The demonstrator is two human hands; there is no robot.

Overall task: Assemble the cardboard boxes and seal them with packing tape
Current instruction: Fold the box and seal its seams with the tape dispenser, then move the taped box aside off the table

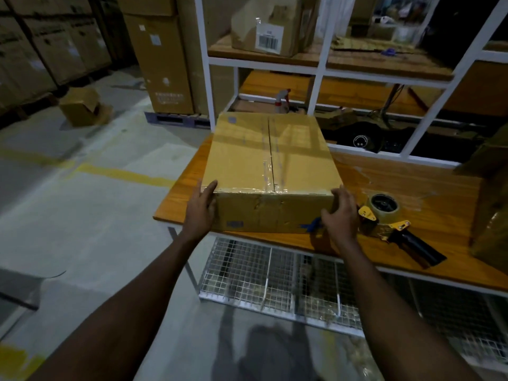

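Two bare forearms reach forward over the grey concrete floor [82, 229] to the front edge of the orange-brown wooden bench [384, 177]. Under the bench hangs a white wire-mesh shelf [261, 281].

The left hand [200, 207] lies flat against the left side of the brown cardboard box [264, 160], at its front-left corner. Its thumb points up to the top edge and its fingers are straight. The right hand [342, 215] grips the front-right corner, with the fingers bent over the top edge and the thumb on the front face.

The brown cardboard box sits closed at the bench's front-left corner, its front face about level with the front edge. Clear packing tape [275, 171] runs along the centre seam of the top flaps and folds down onto the front face.

Just to the right of the right hand, a yellow-and-black tape dispenser [384, 215] with a roll of tape lies on the bench. Its black handle points toward the front edge. Another cardboard carton [492, 215] stands at the bench's right edge.

A white metal shelf frame [319, 70] with wooden boards rises from the back edge. A white spray bottle with a red trigger [283, 101] stands behind the box. On an upper board sits a crumpled parcel with a barcode label [270, 26].

Farther left, tall cartons [162, 64] stand on a pallet. A small open carton [82, 105] lies on the floor beyond a yellow painted line [123, 174].
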